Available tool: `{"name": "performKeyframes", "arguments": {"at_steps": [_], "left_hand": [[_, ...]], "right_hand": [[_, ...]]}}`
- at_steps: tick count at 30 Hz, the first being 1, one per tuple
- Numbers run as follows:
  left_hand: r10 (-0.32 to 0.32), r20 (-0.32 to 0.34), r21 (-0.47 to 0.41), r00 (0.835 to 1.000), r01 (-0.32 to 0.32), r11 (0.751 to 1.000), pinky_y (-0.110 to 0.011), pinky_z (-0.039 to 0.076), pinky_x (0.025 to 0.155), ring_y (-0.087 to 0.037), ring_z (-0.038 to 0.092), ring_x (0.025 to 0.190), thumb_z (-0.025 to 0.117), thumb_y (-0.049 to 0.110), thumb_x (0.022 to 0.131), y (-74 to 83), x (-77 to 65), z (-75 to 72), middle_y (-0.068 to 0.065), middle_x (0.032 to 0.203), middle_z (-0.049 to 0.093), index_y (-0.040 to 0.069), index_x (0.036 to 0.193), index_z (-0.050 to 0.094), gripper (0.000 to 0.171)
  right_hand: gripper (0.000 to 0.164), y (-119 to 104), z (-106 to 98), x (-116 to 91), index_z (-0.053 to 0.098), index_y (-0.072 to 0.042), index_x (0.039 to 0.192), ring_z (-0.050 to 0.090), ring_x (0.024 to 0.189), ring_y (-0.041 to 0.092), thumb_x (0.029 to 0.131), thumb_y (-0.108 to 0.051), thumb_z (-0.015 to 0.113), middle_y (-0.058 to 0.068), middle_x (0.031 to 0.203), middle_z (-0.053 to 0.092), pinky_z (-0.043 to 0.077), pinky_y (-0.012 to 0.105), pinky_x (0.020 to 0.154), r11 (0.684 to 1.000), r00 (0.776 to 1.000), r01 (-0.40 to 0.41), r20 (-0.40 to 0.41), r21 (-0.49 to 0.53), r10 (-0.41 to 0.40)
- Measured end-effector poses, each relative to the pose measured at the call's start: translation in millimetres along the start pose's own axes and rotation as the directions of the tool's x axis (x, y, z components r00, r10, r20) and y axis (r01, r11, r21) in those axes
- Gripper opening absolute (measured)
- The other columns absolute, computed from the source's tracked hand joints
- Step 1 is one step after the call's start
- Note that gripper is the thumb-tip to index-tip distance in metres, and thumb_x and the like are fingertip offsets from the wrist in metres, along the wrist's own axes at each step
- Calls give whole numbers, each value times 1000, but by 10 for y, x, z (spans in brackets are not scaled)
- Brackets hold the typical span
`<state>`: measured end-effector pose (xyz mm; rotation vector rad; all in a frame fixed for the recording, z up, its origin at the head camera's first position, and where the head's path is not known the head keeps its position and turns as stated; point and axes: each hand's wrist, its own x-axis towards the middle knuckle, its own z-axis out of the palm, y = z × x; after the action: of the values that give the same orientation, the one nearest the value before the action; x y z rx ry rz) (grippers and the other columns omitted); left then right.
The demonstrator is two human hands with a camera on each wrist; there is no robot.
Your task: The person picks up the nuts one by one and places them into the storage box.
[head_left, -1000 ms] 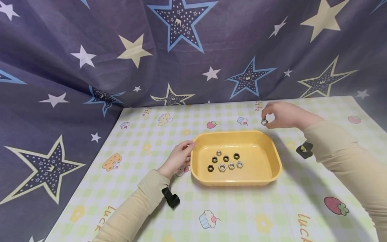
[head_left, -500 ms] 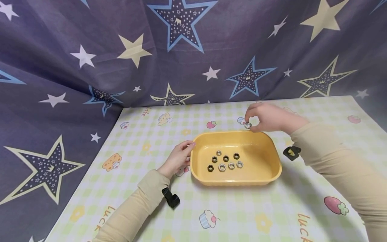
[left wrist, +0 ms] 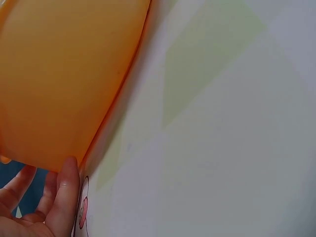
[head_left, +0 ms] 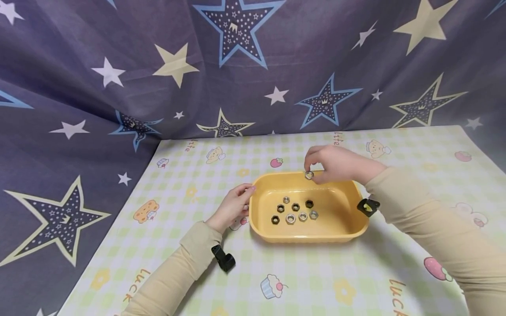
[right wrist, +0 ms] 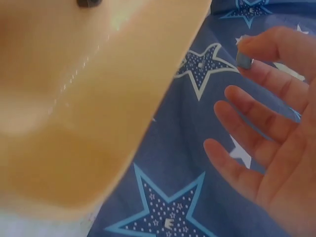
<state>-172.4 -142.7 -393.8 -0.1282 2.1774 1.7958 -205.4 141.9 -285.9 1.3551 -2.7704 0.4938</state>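
A small silvery hex nut [head_left: 309,175] is pinched between the thumb and forefinger of my right hand [head_left: 336,163]. It hangs at the far rim of a yellow rectangular tray [head_left: 344,226]. In the right wrist view the nut [right wrist: 243,58] shows edge-on, with the other fingers spread loose. My left hand [head_left: 231,206] rests against the tray's left end, fingertips at the rim; in the left wrist view its fingers [left wrist: 66,202] are fairly straight against the wall. Inside the tray lie several nuts, some dark [head_left: 275,220], some silvery [head_left: 290,219].
The tray stands on a green-and-white checked tablecloth [head_left: 221,281] printed with cupcakes, strawberries and flowers. A dark blue star-patterned curtain [head_left: 150,26] hangs behind the table and down its left side. Black wrist mounts [head_left: 223,258] sit on both sleeves.
My right hand has moved left and toward me with the nut, from beyond the tray's far right corner to its far rim. The left hand, tray and other nuts have stayed put.
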Motion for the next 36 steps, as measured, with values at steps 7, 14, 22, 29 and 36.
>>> {"name": "performKeyframes", "arguments": {"at_steps": [7,14,22,29,36], "left_hand": [[12,-9,19,1000,-12,1000,-21,47,51,-9,54,62,51,33,98,-20,-16,0,-2,86,57,9,123,57,35],[1,-22,13,1000,-1,1000,-22,50,55,-10,56,67,51,32,98,-33,-32,7,-4,91,59,8,122,58,34],[0,-17,6,1000,0,1000,-24,52,57,-11,58,70,50,32,99,-37,2,1,-7,98,60,6,124,56,37],[18,-15,-12,1000,-18,1000,-22,51,57,-9,55,67,51,32,98,-25,-11,13,-5,93,59,7,120,58,33],[13,-17,-8,1000,-13,1000,-26,55,63,-11,61,75,51,33,98,-14,-13,21,-10,104,61,8,122,58,35]], "right_hand": [[15,-38,183,66,70,-10,86,61,88,22,71,-8,72,3,91,64,51,39,86,999,999,10,52,41,-12],[15,-52,360,100,69,-9,84,60,85,22,70,-7,73,1,88,64,51,36,81,997,990,11,141,79,-22],[12,-45,469,145,66,-11,79,55,75,13,70,-9,75,-1,80,64,50,33,75,1000,982,-27,186,-5,28],[10,-79,527,175,65,-13,75,56,67,12,71,-9,74,-4,75,65,51,30,69,991,963,-126,236,-36,131],[9,-98,625,179,63,-11,71,49,61,13,74,-5,69,-3,70,60,44,25,59,982,944,-176,270,-70,188]]}}
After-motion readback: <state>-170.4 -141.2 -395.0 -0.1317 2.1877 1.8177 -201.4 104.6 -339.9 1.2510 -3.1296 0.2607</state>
